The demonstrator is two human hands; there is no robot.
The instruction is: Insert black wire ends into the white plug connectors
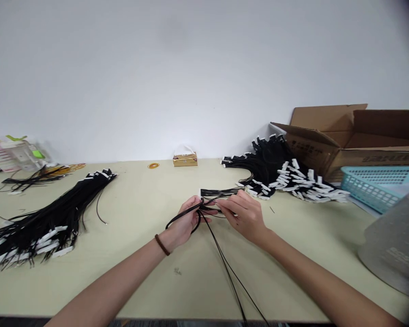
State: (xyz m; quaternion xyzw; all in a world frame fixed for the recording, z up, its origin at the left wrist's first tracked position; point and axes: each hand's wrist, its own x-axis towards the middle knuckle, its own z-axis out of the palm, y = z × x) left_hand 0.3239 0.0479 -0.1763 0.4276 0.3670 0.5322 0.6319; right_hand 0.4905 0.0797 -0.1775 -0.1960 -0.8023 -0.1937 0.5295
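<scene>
Near the middle of the table (139, 272), the left hand (186, 222) and right hand (245, 215) both grip a small cable bundle (218, 193), apparently mid-batch: one big pile (37, 222) lies left, another pile (279, 172) right.

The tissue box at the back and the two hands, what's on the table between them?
Nothing: in the head view, only bare table lies between the tissue box and the left hand and right hand, which hold black cables.
</scene>
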